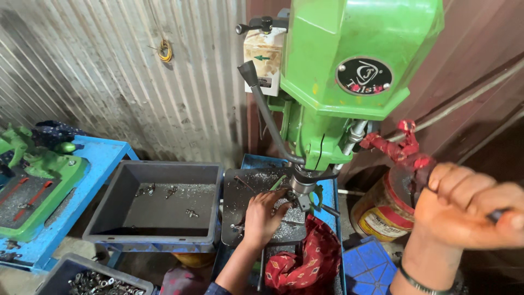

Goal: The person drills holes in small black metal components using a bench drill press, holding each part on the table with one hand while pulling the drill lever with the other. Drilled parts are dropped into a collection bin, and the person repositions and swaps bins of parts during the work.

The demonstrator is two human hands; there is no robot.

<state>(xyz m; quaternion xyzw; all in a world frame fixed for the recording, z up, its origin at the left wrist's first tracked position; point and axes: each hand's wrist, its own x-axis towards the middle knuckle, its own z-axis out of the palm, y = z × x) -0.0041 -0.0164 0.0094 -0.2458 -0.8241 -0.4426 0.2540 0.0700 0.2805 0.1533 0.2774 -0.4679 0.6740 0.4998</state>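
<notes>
your left hand (263, 217) reaches forward from the bottom of the view, forearm running up and slightly right, wrist bent so the palm faces down over the drill table (240, 191). its fingers curl around a small metal workpiece (287, 198) held right under the spindle of the green drill press (349, 71); the fingertips pinch the piece, though how firmly they grip it is hard to see because the part is small and partly hidden by the chuck (302, 184). metal shavings lie scattered over the table around your fingers.

your right hand (469, 210) is raised close to the camera at the right edge, clenched in a fist around the dark feed lever (499, 214), thumb lying over the top of it. the wrist is turned inward and carries a thin dark bangle (417, 281). a red-wrapped hub (404, 147) of the feed handle sits between that hand and the machine head.

just below your left hand a red patterned cloth (303, 259) is bunched on the blue stand (368, 267). to the left, beside the drill table, a grey plastic tray (155, 240) holds a few small metal parts (169, 191) and some swarf. another dark bin (65, 270) at the bottom left is filled with many similar fittings. a second green machine (38, 186) rests on a blue bench at the far left, in front of the corrugated metal wall (109, 71). a red and yellow tin (385, 210) stands behind your right wrist.
</notes>
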